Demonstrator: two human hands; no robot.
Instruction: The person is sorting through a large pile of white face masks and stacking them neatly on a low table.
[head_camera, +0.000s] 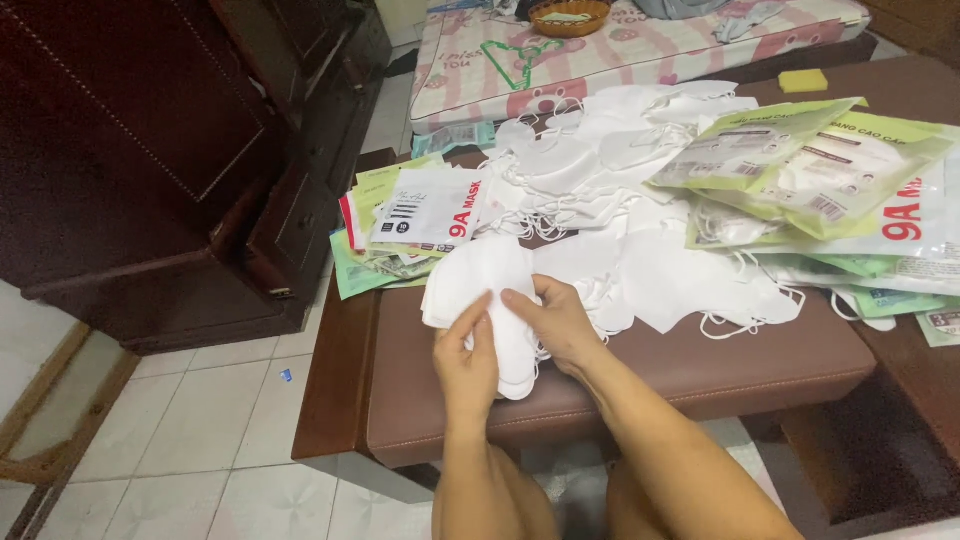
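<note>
Here I see both hands pinching the white mask stack (480, 300) (long axis running away from me): left hand (466, 362) under its near edge, right hand (556, 322) beside it.

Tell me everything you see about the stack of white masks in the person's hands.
The stack of white masks is several folded, curved pieces of soft fabric-like material, fanned slightly. It rests on the brown cushioned bench near its front edge. The left hand grips its lower part, and the right hand presses it from the right.
</note>
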